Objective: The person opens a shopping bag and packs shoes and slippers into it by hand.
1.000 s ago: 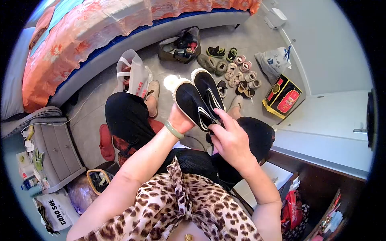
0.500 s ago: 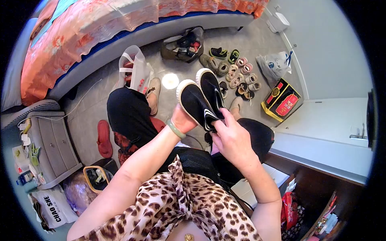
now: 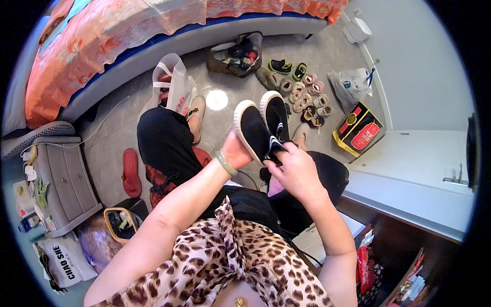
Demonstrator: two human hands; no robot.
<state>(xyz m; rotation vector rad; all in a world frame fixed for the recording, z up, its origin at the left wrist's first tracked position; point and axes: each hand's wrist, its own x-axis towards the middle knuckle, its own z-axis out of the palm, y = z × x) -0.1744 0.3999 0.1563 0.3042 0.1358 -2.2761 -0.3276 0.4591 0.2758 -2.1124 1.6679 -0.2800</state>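
Two black shoes with white soles are held together above my lap. The nearer black shoe (image 3: 252, 129) lies against my left hand (image 3: 236, 151), which supports it from the left and below, a green bangle (image 3: 225, 163) at the wrist. Just beyond it, the other black shoe (image 3: 275, 112) points its toe away from me. My right hand (image 3: 296, 171) grips the shoes at their ankle openings, near the white stripes, with fingertips partly hidden inside or behind the fabric.
Several small pairs of shoes (image 3: 298, 92) stand on the floor ahead, near a dark open bag (image 3: 220, 66). A white plastic bag (image 3: 176, 84) is left of them; a grey-white bag (image 3: 350, 84) and black-red box (image 3: 353, 128) are right. A red slipper (image 3: 131, 174) lies left.
Both shoes and my hands have shifted slightly right, and the shoes are turned a little more upright. My right fingers stay at the openings.
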